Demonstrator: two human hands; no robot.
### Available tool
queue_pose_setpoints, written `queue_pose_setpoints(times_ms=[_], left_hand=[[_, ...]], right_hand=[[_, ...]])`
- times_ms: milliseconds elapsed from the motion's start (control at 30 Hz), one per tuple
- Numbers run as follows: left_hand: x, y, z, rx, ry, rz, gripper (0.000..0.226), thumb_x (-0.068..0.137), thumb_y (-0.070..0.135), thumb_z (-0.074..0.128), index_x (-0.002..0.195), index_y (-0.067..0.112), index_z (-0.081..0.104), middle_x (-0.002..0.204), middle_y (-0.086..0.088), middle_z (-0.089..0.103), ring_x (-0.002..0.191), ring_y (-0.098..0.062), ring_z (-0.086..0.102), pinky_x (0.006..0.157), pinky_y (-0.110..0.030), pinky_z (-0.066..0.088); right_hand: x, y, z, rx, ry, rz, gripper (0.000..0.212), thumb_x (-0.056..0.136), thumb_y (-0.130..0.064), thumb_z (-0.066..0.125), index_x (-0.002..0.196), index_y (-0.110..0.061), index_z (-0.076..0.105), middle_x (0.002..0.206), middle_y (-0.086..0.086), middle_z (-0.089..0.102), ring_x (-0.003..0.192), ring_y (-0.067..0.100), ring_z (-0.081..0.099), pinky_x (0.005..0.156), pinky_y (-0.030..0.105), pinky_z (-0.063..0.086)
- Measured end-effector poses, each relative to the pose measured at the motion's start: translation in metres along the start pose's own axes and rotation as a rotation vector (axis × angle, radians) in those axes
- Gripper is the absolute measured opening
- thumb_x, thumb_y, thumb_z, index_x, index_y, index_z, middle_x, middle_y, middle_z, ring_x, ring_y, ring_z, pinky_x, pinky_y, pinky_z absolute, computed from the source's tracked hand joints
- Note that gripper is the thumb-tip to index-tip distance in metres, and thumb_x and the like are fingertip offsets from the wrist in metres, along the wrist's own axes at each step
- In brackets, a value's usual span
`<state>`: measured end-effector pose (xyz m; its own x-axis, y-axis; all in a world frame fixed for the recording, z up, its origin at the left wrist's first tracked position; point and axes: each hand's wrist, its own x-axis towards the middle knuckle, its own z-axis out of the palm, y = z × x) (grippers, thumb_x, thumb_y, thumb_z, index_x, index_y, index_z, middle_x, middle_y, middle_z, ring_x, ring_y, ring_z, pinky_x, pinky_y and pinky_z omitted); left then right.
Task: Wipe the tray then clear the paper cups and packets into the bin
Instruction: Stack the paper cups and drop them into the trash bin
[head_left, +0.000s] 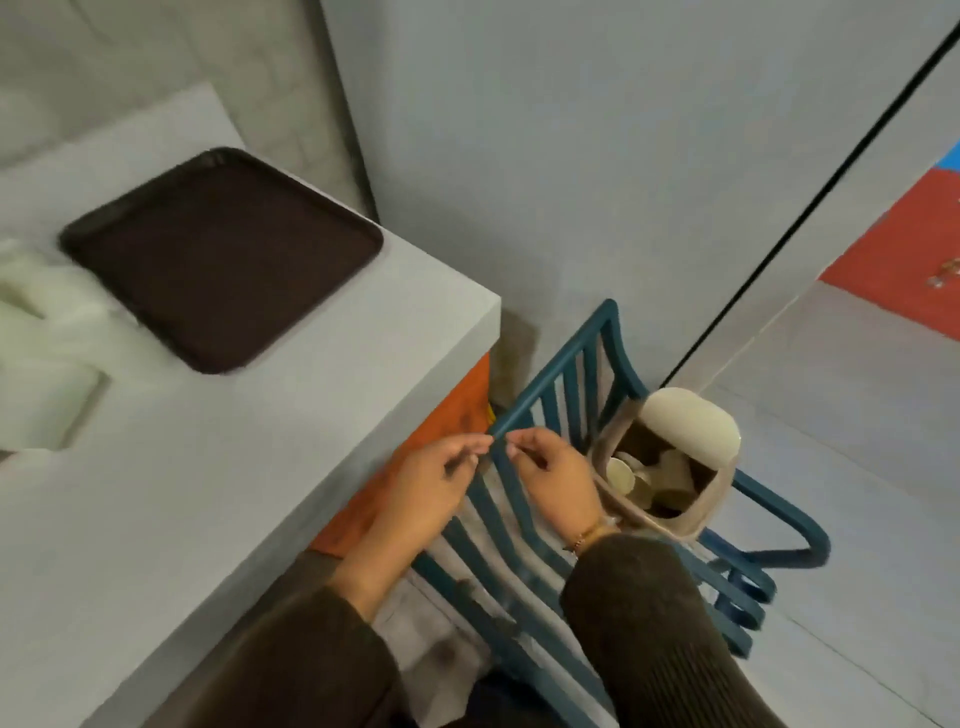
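A dark brown tray (223, 254) lies bare on the grey table, near its far right corner. The beige bin (670, 457) stands on the seat of a blue chair to the right of the table, its swing lid tipped up. Paper cups (623, 475) and other waste show inside it. My left hand (431, 493) and my right hand (556, 478) hover side by side over the chair's back rail, just left of the bin. Their fingertips nearly touch, the fingers loosely curled, and I see nothing held in either.
The blue slatted chair (566, 384) fills the gap between the table (208, 493) and the grey wall. A blurred pale cloth or bag (47, 312) lies on the table's left side. A black strip runs down the wall to the floor.
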<state>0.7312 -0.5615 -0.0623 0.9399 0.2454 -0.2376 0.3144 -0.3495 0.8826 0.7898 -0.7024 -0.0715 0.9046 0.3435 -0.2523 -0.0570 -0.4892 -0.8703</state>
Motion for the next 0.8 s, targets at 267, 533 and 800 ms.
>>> queue_pose_setpoints(times_ms=[267,533,800], left_hand=[[-0.098,-0.003,-0.167,-0.075,0.467,0.013,0.035,0.089,0.004,0.051,0.094,0.036,0.064,0.098,0.022,0.064,0.098,0.001,0.061,0.084,-0.006,0.044],[-0.212,-0.065,-0.32,-0.058,0.695,-0.074,0.035,0.09,0.007,0.052,0.091,0.041,0.062,0.098,0.017,0.068,0.096,-0.005,0.064,0.087,-0.017,0.046],[-0.315,-0.15,-0.445,-0.164,0.819,-0.14,0.038,0.089,0.002,0.048,0.09,0.034,0.068,0.097,0.017,0.07,0.094,0.0,0.063,0.077,-0.007,0.047]], right_hand=[[-0.015,-0.139,0.13,-0.005,-0.311,-0.293,0.013,0.091,-0.017,0.056,0.099,-0.026,0.062,0.101,-0.006,0.067,0.092,0.011,0.062,0.083,0.022,0.048],[-0.074,-0.237,0.274,0.01,-0.436,-0.427,0.019,0.089,-0.012,0.056,0.09,-0.029,0.062,0.09,-0.006,0.069,0.08,0.008,0.064,0.079,0.02,0.05],[-0.124,-0.289,0.426,-0.052,-0.385,-0.404,0.02,0.088,-0.017,0.06,0.104,-0.03,0.059,0.114,-0.005,0.062,0.099,0.02,0.062,0.093,0.03,0.047]])
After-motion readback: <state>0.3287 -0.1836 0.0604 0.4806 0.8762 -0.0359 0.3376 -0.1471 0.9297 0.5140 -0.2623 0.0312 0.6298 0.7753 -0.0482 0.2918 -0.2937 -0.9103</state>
